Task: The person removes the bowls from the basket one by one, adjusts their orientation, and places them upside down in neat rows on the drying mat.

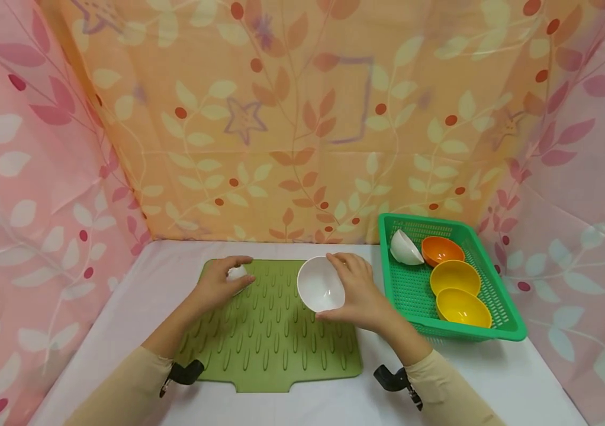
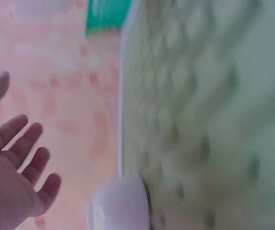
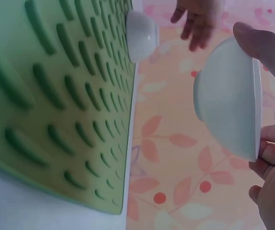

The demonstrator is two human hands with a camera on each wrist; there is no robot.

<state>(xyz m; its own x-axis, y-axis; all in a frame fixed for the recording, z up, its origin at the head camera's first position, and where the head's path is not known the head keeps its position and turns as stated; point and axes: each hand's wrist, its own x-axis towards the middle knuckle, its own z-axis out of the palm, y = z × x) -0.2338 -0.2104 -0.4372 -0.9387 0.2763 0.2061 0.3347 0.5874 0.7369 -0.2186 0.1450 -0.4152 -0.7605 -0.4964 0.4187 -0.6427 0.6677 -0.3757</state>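
Note:
My right hand (image 1: 360, 294) holds a white bowl (image 1: 319, 286) by its rim, thumb on one side and fingers on the other. In the right wrist view that bowl (image 3: 226, 98) is raised off the ridged green mat (image 3: 87, 103). A second white bowl (image 3: 141, 36) stands upright at the mat's far left part. Over this bowl is my left hand (image 1: 221, 283), partly hiding it in the head view. The left wrist view has the left hand (image 2: 17, 177) with its fingers spread and apart from the bowl (image 2: 123, 206).
A green plastic basket (image 1: 498, 302) stands on the right of the white-covered table (image 1: 137, 296). Inside are a white bowl (image 1: 405, 248), an orange bowl (image 1: 442, 251) and two yellow bowls (image 1: 462, 309). Flowered cloth (image 1: 302, 130) hangs behind and at both sides.

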